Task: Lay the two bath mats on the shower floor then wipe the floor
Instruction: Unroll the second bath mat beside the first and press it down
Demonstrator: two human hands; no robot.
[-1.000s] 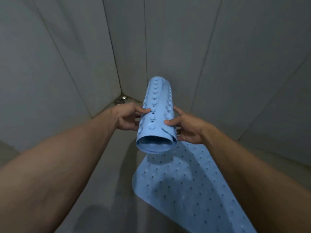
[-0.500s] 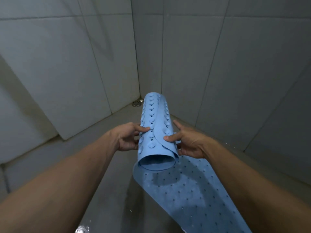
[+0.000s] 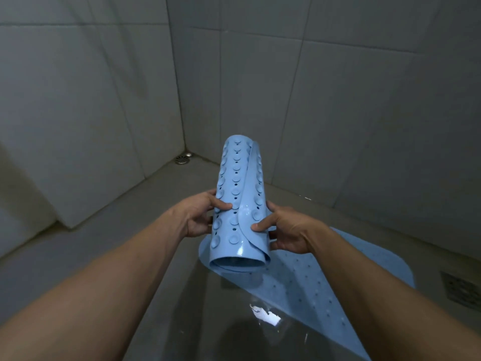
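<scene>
A rolled blue bath mat [image 3: 240, 204] with suction cups on its outside is held in the air at the centre of the view, its open end toward me. My left hand [image 3: 199, 217] grips its left side and my right hand [image 3: 283, 230] grips its right side, thumb on the loose outer flap. A second blue bath mat [image 3: 325, 290] lies flat on the wet grey shower floor [image 3: 145, 225] below and to the right, partly hidden by my right arm.
Grey tiled walls [image 3: 78, 113] meet in a corner ahead. A round metal drain [image 3: 183, 158] sits in that far corner. A square grated drain [image 3: 462, 290] is at the right edge. Water glints on the floor near me.
My view has tilted up and pulled back, showing more wall and the right drain. Both hands still hold the rolled mat, and its outer flap has loosened a little.
</scene>
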